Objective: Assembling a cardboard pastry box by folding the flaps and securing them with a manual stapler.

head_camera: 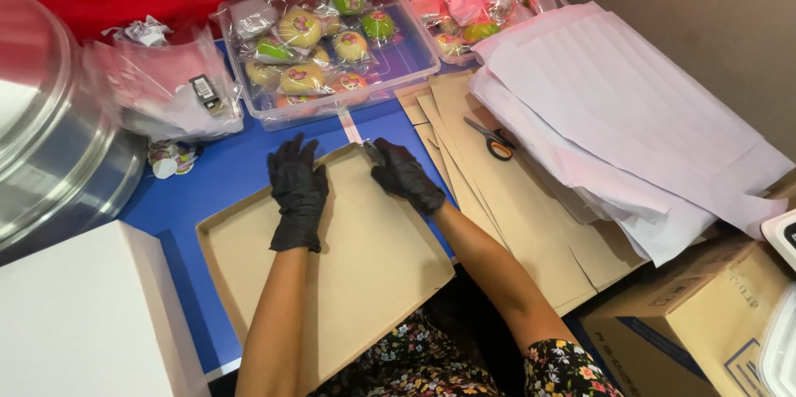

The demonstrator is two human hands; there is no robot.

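Left hand point(297, 194) gloved, flat, fingers spread on brown cardboard tray point(332, 268). Right hand point(405, 175) curled, pinching tray's far corner flap. Tray on blue table point(224, 177), under both hands; scissors point(491, 140) right.

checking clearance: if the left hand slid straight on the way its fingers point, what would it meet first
Probably the raised far edge of the cardboard tray under the left hand, then the clear tub of wrapped fruit.
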